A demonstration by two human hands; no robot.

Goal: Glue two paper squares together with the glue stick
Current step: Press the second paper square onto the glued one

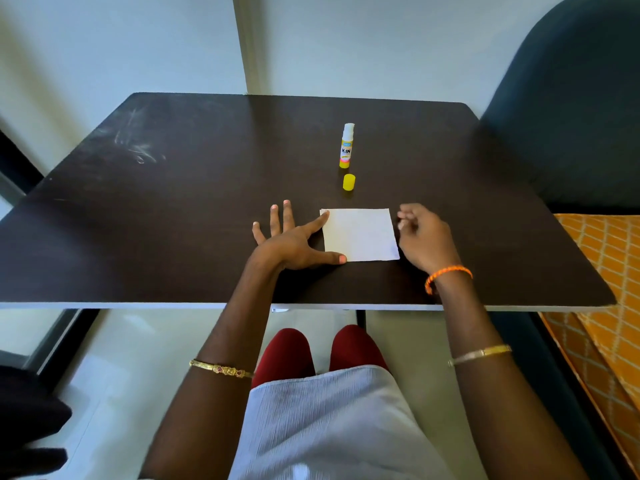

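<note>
Left hand point(294, 237) is lying spread flat on the table point(173, 220) near the front edge, forefinger and thumb pressing the paper point(360, 234) along its left side. Right hand point(420, 233) is hovering loosely curled just beside the paper's right side, holding nothing. Only one sheet is showing — likely the two squares already stacked, so pressing looks like the step in hand. Glue stick point(346, 145) is standing uncapped toward the back edge, cap point(349, 182) between it and the paper. Next: smoothing the stack, then recapping — table's left half is giving free room.
</note>
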